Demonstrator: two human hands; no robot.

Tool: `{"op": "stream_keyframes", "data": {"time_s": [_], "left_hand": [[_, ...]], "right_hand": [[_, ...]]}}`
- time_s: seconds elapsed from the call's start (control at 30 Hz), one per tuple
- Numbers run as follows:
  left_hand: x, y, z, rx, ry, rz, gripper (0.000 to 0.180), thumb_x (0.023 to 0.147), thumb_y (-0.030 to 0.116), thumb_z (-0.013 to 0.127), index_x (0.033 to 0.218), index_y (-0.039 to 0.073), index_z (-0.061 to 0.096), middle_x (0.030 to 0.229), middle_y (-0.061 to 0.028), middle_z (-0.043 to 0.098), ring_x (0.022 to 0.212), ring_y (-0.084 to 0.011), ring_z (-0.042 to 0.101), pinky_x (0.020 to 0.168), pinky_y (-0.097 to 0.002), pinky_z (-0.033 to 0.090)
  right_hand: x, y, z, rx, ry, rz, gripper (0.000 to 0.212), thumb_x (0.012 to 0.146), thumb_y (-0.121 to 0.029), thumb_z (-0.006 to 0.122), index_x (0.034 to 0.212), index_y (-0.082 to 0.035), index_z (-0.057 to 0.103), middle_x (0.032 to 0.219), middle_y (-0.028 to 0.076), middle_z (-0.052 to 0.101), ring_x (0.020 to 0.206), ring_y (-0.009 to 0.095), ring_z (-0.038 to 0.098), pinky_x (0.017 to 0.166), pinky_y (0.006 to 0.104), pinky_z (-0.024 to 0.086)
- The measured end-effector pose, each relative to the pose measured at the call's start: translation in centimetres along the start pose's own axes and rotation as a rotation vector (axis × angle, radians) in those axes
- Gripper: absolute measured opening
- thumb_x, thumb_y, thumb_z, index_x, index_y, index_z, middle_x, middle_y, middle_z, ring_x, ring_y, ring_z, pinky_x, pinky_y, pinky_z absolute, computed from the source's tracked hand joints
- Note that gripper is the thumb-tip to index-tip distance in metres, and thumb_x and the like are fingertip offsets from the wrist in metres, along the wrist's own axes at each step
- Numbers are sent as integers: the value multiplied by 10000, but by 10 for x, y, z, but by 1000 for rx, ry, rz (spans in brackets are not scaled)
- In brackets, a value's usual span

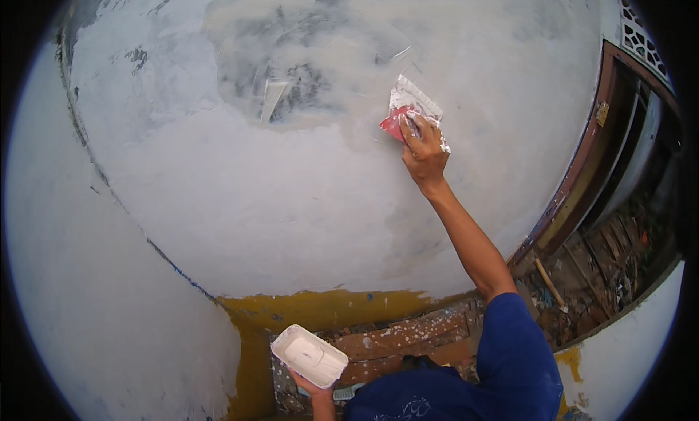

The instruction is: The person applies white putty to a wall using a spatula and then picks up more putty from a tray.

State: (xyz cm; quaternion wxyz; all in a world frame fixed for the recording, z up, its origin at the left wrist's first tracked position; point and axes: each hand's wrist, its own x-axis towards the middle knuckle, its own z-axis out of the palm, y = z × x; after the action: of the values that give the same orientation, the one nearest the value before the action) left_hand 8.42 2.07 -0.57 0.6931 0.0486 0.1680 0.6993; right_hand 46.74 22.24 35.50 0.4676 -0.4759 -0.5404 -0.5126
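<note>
My right hand [426, 157] reaches up to the wall [328, 210] and grips a putty spreader [395, 122], red with a broad blade caked in white putty. The blade lies against or very close to the wall; the exact contact cannot be made out. White putty also smears the fingers. Low in front of my body, my left hand [318, 390] holds up a pale rectangular tub [341, 357] from below, its fingers mostly hidden under it. Whitish putty [306, 354] lies inside. Left of the spreader, a raised putty streak [274, 98] sits over a dark grey patch.
A wall corner with a cracked seam [156, 250] runs down the left. Mustard-yellow paint [328, 308] bands the wall's foot. Spattered wooden planks [408, 337] lie below. To the right stand a brown door frame [582, 166] and a debris-strewn floor with a wooden stick [550, 282].
</note>
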Motion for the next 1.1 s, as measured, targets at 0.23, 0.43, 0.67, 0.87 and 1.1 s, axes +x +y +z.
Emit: {"op": "stream_keyframes", "data": {"time_s": [0.23,0.43,0.67,0.87,1.1], "left_hand": [[2,6,0,0,-35,11,669,954,600,358,1465,169,379,1408,-105,496,1213,-372,543,997,-572,460],[4,9,-2,-7,-40,3,667,958,598,356,1467,168,378,1413,-102,495,1215,-368,544,1004,-571,457],[5,2,10,78,-71,5,657,953,596,371,1449,165,394,1392,-99,509,1205,-362,551,988,-555,476],[0,5,12,56,-72,1,661,943,601,375,1439,165,408,1379,-93,518,1191,-349,560,972,-549,488],[-5,11,-12,-15,34,24,682,936,612,379,1452,167,402,1402,-100,503,1222,-368,537,1008,-573,451]], "right_hand": [[-24,-16,-33,374,37,72,399,654,56,678,1004,-123,743,971,49,689,875,242,657,727,362,538],[70,73,-24,65,287,179,391,739,40,677,1077,-147,735,972,53,699,841,253,638,732,339,523],[-13,-54,-5,225,-105,-71,523,615,10,663,1094,-192,714,1049,6,647,928,218,654,582,317,551],[34,-34,-17,437,160,38,410,659,85,703,1027,-95,724,898,67,683,832,240,657,636,327,520],[118,47,-13,14,281,117,342,805,13,633,1127,-90,684,1025,64,663,927,264,621,763,370,521]]}}
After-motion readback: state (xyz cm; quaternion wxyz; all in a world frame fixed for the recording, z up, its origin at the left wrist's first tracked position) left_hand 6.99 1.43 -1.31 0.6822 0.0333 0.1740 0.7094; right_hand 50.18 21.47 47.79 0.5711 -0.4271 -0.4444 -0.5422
